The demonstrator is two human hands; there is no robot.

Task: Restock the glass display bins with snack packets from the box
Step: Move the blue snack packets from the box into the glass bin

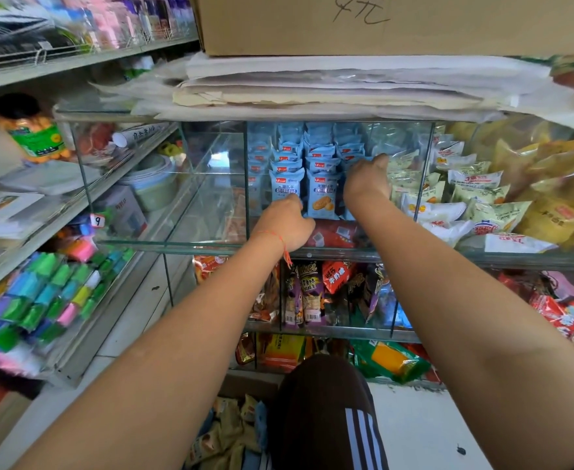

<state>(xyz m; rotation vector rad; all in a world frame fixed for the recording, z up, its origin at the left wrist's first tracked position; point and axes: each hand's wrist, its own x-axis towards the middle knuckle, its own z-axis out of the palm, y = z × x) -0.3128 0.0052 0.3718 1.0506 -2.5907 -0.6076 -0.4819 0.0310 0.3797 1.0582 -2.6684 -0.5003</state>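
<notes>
Both arms reach into the middle compartment of the top glass bin [340, 254]. It holds rows of upright light-blue snack packets [324, 195]. My left hand [287, 220] is at the front of the left row, its fingers curled against the foremost packet's lower edge [285, 186]. My right hand [368, 179] lies over the right row, fingers bent down onto packets that it hides. Whether it grips one, I cannot tell. Loose snack packets [228, 432] lie low by my knee; the box holding them is not clearly visible.
The compartment to the left [211, 184] is bare glass. White and yellow packets [468, 195] fill the right compartment. Lower bins [312, 300] hold mixed snacks. A cardboard box [380, 25] sits on stacked paper above. Shelves with colourful goods [41, 293] run along the left.
</notes>
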